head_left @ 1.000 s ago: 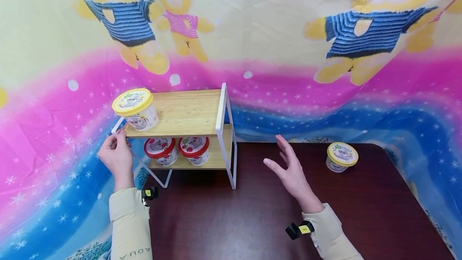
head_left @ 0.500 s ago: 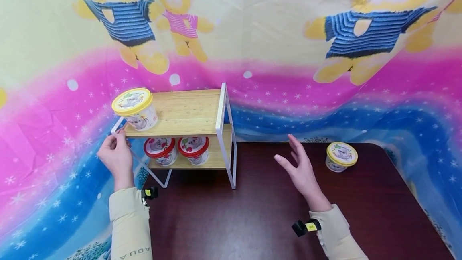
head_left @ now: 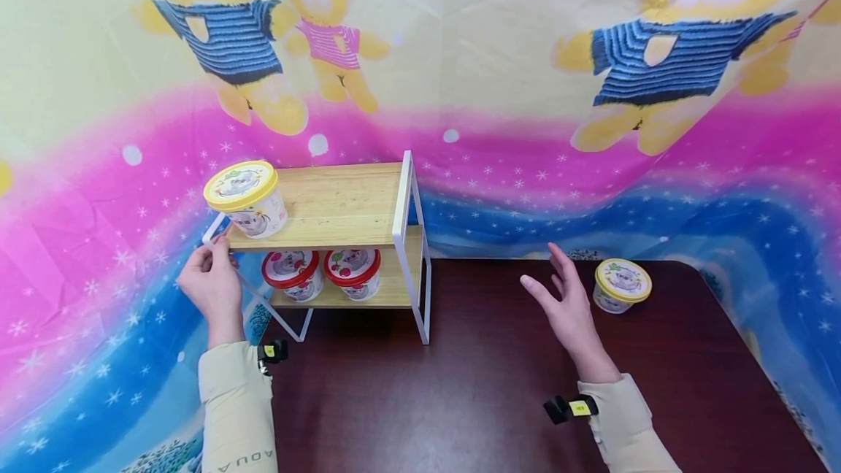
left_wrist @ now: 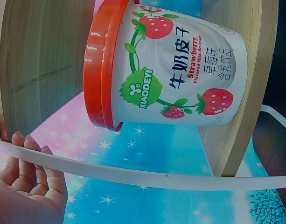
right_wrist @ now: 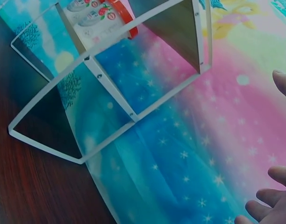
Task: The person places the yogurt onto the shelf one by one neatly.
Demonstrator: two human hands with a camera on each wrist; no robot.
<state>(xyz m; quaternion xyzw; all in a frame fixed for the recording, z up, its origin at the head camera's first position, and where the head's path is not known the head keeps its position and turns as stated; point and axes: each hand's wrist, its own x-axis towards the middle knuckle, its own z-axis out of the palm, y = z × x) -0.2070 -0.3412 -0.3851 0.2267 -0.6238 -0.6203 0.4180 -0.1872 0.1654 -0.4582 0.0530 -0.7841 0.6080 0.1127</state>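
At the front left corner of a two-tier shelf rack [head_left: 348, 203], my left hand [head_left: 213, 290] grips the white metal frame, its fingers behind the bar in the left wrist view. Just above it, a yellow-lidded tub [head_left: 252, 203] stands on the upper board. Two red-lidded tubs [head_left: 293, 274] sit side by side on the lower board; the left wrist view shows one strawberry milk tub [left_wrist: 180, 70] up close. My right hand [head_left: 570, 316] is over the table with fingers extended and thumb apart, holding nothing. To its right stands another yellow-lidded tub [head_left: 620, 287].
The dark wooden table [head_left: 460, 400] carries the rack on its left and the lone tub at its back right. A printed bear cloth [head_left: 486, 93] hangs behind and drapes around both sides. The rack's white right side frame [head_left: 410, 254] rises between the two hands.
My right hand has moved rightward across the table toward the lone yellow-lidded tub, staying open. The left hand, the rack and the tubs keep their places.
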